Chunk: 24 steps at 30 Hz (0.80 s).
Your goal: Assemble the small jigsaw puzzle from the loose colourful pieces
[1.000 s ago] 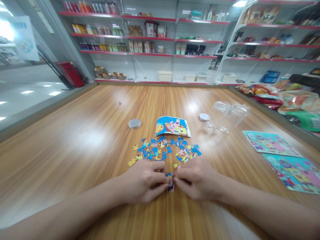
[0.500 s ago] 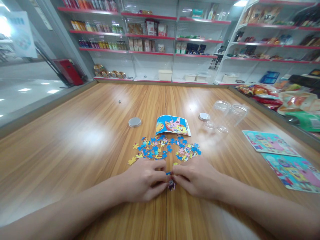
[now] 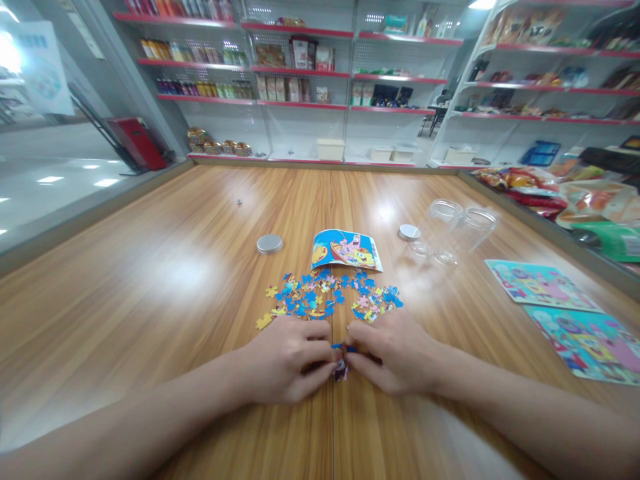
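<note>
My left hand and my right hand meet low in the middle of the head view, their fingertips closed on small jigsaw puzzle pieces. Blue shows along the top of these pieces, dark and pink below. Fingers cover much of them, so how they join cannot be made out. Just beyond my hands lie loose puzzle pieces, mostly blue with some yellow and pink. Behind that spread stands a curved cartoon picture sheet.
A silver lid lies left of the sheet, another lid to its right. Clear jars stand near that one. Two cartoon boards rest at the right. Packaged goods line the table's right edge; shelves stand behind.
My right fingers have shifted slightly, and more of a blue piece shows between the fingertips. My left hand stays nearly still.
</note>
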Motion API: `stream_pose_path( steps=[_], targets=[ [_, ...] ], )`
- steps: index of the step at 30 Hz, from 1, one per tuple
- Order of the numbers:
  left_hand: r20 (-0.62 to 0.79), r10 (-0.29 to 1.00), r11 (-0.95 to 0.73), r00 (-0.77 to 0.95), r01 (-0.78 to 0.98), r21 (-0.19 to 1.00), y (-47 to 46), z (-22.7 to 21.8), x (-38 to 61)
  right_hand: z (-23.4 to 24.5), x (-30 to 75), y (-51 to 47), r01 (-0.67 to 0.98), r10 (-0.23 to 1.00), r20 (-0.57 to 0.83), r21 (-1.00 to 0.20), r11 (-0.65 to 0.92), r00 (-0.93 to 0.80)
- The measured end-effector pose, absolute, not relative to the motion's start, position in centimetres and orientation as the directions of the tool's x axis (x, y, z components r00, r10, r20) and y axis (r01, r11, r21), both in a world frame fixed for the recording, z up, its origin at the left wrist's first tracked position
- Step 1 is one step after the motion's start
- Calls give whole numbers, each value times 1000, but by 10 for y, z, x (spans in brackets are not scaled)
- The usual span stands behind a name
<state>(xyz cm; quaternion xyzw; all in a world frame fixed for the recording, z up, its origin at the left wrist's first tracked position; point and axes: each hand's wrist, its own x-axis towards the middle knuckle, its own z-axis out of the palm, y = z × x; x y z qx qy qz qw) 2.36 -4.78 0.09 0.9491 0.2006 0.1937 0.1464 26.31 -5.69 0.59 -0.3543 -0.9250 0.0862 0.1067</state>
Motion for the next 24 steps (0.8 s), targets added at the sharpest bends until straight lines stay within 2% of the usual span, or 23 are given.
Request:
stream_pose_path(
  steps=[6,12,17,24],
  targets=[
    [300,442,-874,845,330,356,-48,1,24,10,263,-58,587,628,139,-248,771,-765],
    [301,436,-881,848,333,337,-48,0,24,10,263,-58,596,633,139,-233,769,-762],
    [323,435,-890,841,348,293,-48,-3,22,5,264,-58,549,596,226,-241,800,-770],
    [368,490,-869,790,411,276,-45,-8,23,7,262,-59,595,646,203,-259,760,-736]
  ],
)
